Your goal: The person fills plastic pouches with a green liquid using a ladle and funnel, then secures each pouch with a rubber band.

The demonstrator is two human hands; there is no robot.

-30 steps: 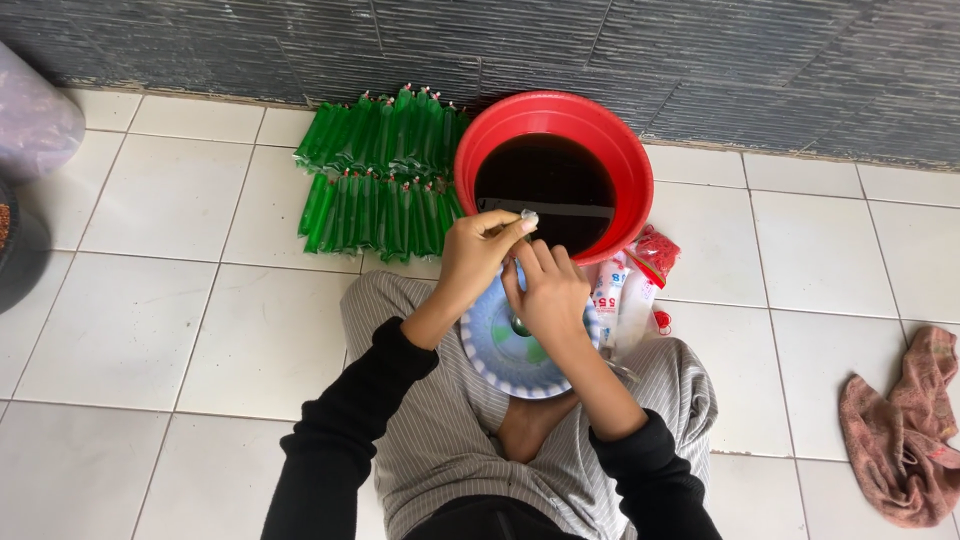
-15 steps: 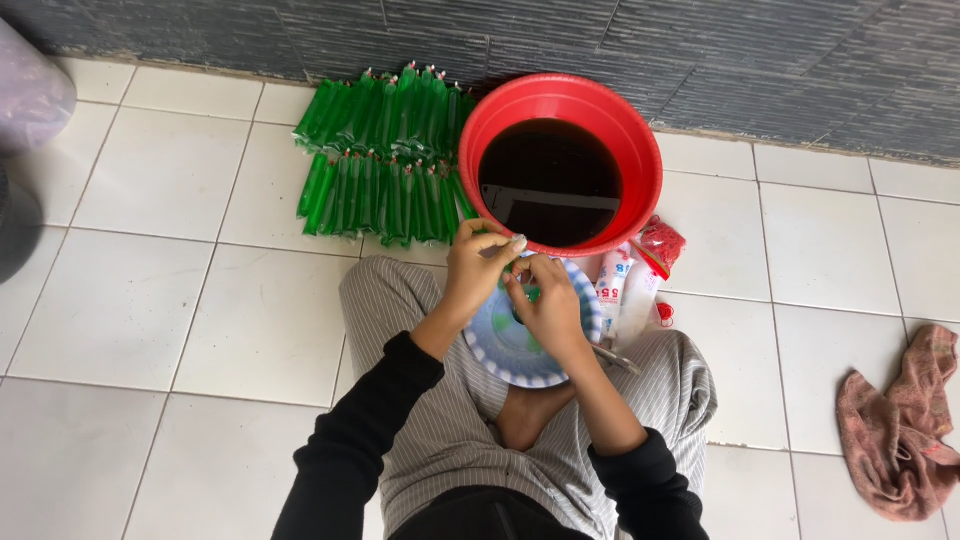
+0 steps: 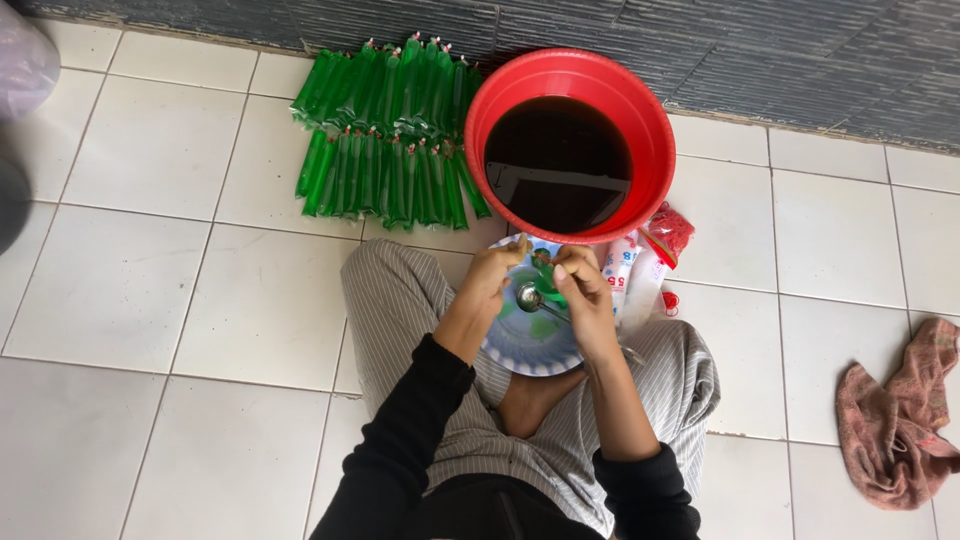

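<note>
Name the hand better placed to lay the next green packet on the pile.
Left, probably. The left hand sits on the side of the green packet pile; the right hand is nearer the red basin.

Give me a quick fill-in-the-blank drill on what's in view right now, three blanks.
1. The round red plastic basin holds a ____ liquid.
2. The long sealed tubes laid in rows on the white tiled floor are ____ in colour.
3. The left hand and right hand meet over a round ____ on the lap, where a metal spoon lies.

Missing words: dark; green; plate
</note>
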